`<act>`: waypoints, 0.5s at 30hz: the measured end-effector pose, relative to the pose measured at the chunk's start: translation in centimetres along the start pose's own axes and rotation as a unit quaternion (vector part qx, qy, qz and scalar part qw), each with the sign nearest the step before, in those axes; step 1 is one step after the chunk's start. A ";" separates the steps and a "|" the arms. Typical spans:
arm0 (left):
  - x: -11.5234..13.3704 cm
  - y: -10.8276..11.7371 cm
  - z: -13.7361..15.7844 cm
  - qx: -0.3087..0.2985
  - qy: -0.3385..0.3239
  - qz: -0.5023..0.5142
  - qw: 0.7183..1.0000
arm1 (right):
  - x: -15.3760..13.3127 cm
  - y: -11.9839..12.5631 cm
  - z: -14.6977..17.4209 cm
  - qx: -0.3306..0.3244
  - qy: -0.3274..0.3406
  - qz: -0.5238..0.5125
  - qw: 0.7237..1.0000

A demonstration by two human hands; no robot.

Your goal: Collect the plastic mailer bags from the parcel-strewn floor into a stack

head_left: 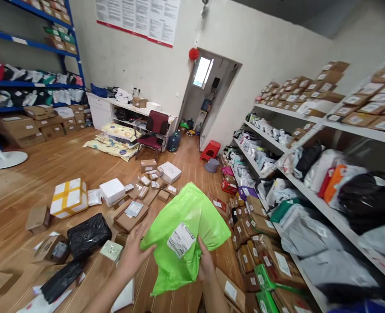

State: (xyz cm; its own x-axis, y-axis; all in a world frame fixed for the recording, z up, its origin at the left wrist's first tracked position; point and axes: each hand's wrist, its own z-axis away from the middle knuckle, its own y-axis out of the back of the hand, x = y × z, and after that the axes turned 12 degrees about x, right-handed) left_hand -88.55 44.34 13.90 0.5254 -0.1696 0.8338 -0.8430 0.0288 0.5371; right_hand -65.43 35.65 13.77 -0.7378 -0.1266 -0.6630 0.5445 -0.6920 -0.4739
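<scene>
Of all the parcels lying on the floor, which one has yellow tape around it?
The white box with yellow tape, at the left of the scattered pile on the wooden floor. The plain white box to its right has none, and the others are brown or black.

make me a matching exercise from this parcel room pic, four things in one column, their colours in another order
Things:
1. Bag held between the left hand and right hand
2. Swivel chair by the desk
3. Wrapped parcel on the floor left of the hands
4. Boxes on the top right shelf

Colours:
A. black
B. brown cardboard
C. bright green
D. dark red

Pairs: 1-C, 2-D, 3-A, 4-B
</scene>
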 end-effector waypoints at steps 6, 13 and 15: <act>5.8 1.0 -6.8 -0.157 0.025 0.084 0.984 | 2.7 -1.9 3.1 -0.004 0.013 -0.042 0.999; 6.9 6.2 -11.6 -0.315 -0.056 0.098 0.942 | 4.7 -4.7 3.1 0.069 0.074 -0.134 0.986; 6.1 8.1 -12.8 -0.336 -0.063 0.086 0.936 | 4.6 -5.2 2.9 0.062 0.080 -0.126 0.987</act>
State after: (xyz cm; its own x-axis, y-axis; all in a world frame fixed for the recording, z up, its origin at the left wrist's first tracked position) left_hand -90.71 56.09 25.00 0.3345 -0.2196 0.9164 -0.6281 0.6730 0.3906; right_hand -72.84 36.54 14.83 -0.7658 0.1674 -0.6209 0.2921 -0.7697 -0.5677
